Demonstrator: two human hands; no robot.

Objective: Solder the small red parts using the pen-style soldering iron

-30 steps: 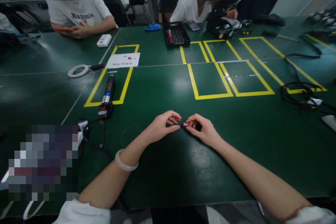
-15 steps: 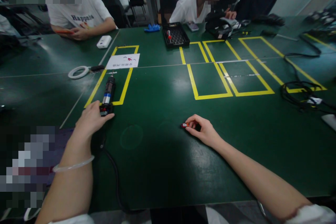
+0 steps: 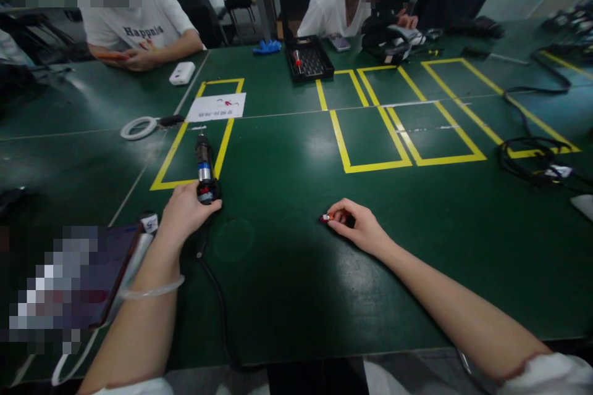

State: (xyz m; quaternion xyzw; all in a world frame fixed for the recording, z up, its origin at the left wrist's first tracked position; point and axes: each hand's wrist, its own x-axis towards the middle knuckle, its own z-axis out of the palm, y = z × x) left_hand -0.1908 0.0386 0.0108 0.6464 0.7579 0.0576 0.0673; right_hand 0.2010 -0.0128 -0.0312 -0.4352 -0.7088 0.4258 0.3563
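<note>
My left hand [image 3: 188, 210] is closed around the rear end of a black corded electric screwdriver [image 3: 204, 163] with a blue and silver band. Its bit points away from me, over the right edge of a yellow-taped rectangle, and its black cord [image 3: 220, 296] trails back to the table's near edge. Out to the right, my right hand [image 3: 361, 228] rests low at the table with thumb and fingers pinched on a small red and white piece [image 3: 326, 218]. That piece is too small to name, and the fingers partly cover it.
A white paper card [image 3: 215, 107] lies across the left taped rectangle, near a coiled white cable [image 3: 139, 128]. A tablet-like device [image 3: 111, 278] sits by my left forearm. Farther off stand a black tray [image 3: 309, 60] and black cables [image 3: 528, 160]. People sit across the table.
My left hand has shifted to the right with the electric screwdriver, which now lies nearer the tape's right line. My right hand is nearly still, keeping its pinch.
</note>
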